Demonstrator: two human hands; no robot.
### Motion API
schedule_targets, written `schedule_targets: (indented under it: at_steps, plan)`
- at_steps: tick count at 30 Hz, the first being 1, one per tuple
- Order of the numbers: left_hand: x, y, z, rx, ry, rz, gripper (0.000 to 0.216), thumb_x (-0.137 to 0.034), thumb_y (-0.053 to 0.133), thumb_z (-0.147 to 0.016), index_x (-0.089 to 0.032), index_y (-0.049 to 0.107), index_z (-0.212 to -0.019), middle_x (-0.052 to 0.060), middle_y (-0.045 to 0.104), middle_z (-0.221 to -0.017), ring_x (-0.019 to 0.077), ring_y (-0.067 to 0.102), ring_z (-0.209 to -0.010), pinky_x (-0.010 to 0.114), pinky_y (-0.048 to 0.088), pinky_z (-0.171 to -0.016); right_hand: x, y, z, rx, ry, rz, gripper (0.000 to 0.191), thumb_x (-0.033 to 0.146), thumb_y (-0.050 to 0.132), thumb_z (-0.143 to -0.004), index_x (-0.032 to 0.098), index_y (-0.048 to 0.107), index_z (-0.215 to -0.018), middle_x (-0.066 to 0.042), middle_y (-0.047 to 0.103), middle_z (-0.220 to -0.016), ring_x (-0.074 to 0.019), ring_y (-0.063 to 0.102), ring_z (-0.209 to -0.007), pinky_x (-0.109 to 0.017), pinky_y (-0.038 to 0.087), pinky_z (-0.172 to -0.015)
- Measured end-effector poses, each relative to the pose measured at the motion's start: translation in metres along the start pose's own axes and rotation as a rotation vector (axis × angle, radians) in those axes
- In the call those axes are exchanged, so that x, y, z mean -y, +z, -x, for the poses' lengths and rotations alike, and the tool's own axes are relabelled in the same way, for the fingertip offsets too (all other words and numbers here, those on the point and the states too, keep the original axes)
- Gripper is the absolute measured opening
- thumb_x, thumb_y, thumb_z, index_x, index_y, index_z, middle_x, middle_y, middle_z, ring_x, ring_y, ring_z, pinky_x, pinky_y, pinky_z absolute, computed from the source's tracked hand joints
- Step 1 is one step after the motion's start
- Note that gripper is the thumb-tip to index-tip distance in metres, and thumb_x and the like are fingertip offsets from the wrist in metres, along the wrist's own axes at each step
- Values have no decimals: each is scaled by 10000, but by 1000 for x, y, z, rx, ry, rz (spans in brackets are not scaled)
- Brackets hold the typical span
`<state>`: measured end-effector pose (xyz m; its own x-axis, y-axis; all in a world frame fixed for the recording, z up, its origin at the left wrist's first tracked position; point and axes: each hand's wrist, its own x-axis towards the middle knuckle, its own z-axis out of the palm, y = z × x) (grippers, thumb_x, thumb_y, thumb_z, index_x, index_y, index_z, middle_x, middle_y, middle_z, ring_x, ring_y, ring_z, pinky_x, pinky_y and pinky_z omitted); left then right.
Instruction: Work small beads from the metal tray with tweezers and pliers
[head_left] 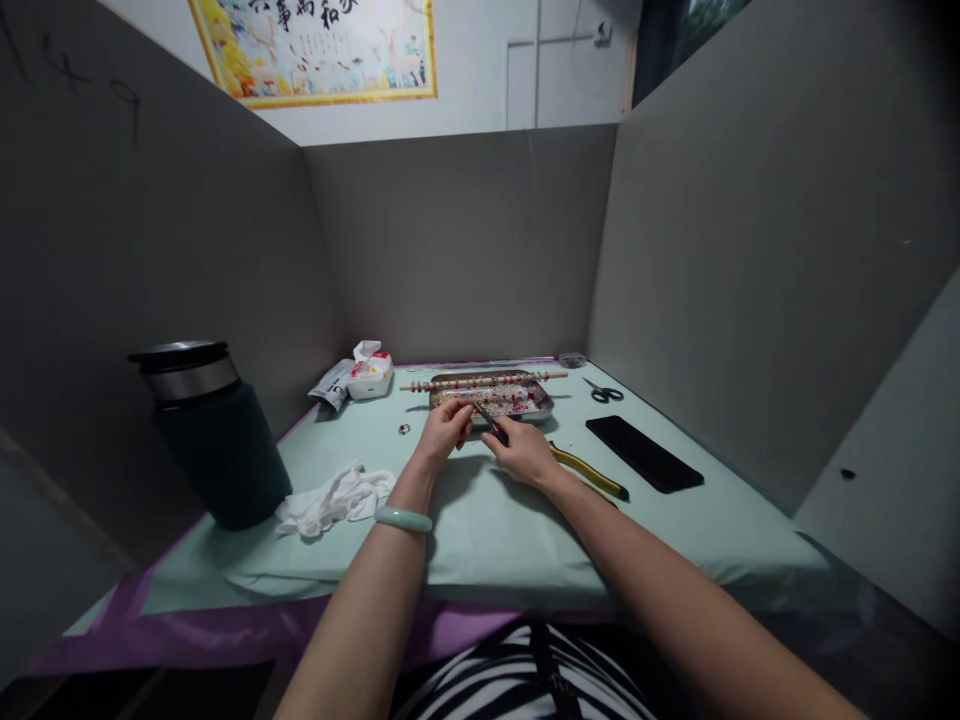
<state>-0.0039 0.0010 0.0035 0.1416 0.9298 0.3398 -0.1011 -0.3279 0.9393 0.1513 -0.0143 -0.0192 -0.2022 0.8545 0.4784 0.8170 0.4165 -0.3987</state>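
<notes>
My right hand (pixel 525 452) is closed round yellow-handled pliers (pixel 592 474), whose dark jaws point up and left toward my left hand. My left hand (pixel 444 428) pinches something small at the pliers' tip; I cannot make out what. Both hands rest on the pale green mat (pixel 487 530) just in front of a metal tray (pixel 545 411) filled with small beads. A wooden stick strung with beads (pixel 484 381) lies across the tray's far edge. A green bangle (pixel 403 518) circles my left wrist.
A dark insulated jug (pixel 214 435) stands at the left, a crumpled white cloth (pixel 330 500) beside it. A black phone (pixel 643 453) and small scissors (pixel 604 393) lie at the right. A white packet (pixel 358 378) sits at the back left. Grey partition walls enclose the desk.
</notes>
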Motion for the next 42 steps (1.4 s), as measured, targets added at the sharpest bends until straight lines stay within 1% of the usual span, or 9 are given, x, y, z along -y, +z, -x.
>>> schedule_targets:
  at_steps: [5,8,17,21,26,30,35,39,42]
  plan:
    - [2,-1,-1,-30,-27,10,284,-382,630,-709,-127,557,-810,-53,492,-495,43,384,-361,174,310,-335,0,0,-1,16,-11,-35,346,502,452,-833,188,596,-858,-54,642,-765,-172,546,-672,-255,252,-562]
    - [2,-1,-2,-33,-35,26,292,-392,633,-706,-131,543,-801,-43,526,-516,40,376,-344,183,324,-335,0,1,-2,34,2,-67,339,495,459,-831,188,602,-852,-53,640,-760,-173,545,-673,-253,264,-569]
    - [1,1,1,25,-1,25,208,-321,581,-741,-137,504,-799,-21,558,-615,30,371,-361,189,356,-350,-1,1,-1,33,35,-69,323,465,451,-840,188,616,-869,-55,644,-742,-171,535,-646,-256,247,-560]
    - [0,2,1,24,-45,23,185,-309,582,-731,-151,503,-785,-48,486,-566,34,356,-374,175,317,-348,1,0,-1,36,38,-46,309,450,461,-840,185,617,-864,-55,648,-741,-173,539,-650,-257,246,-561]
    - [-4,2,2,0,-127,4,210,-363,571,-743,-167,497,-747,-87,355,-474,19,242,-345,151,164,-340,3,-1,0,46,27,-35,311,454,462,-839,182,612,-853,-53,645,-728,-173,542,-653,-255,253,-570]
    - [-4,3,3,13,-123,-11,215,-372,567,-748,-171,490,-744,-96,321,-461,17,215,-341,155,140,-347,4,-1,0,50,26,-57,308,452,461,-835,180,604,-831,-49,632,-706,-168,526,-643,-253,256,-572]
    - [-1,3,3,49,-123,36,242,-387,593,-732,-178,472,-738,-104,294,-445,19,189,-338,165,116,-347,7,-4,-1,103,45,-189,281,419,470,-821,167,586,-774,-19,581,-667,-136,465,-607,-240,268,-563]
    - [-1,1,2,94,-137,128,284,-406,626,-707,-178,463,-751,-108,282,-454,17,180,-346,162,110,-353,7,-6,-3,171,30,-395,300,429,468,-802,154,560,-726,12,517,-628,-112,409,-580,-235,276,-550]
    - [-2,0,3,92,-144,167,285,-408,621,-711,-171,477,-774,-103,296,-460,18,191,-349,160,113,-353,6,-7,-4,208,33,-541,321,447,464,-796,147,563,-733,18,493,-618,-105,397,-575,-236,290,-545]
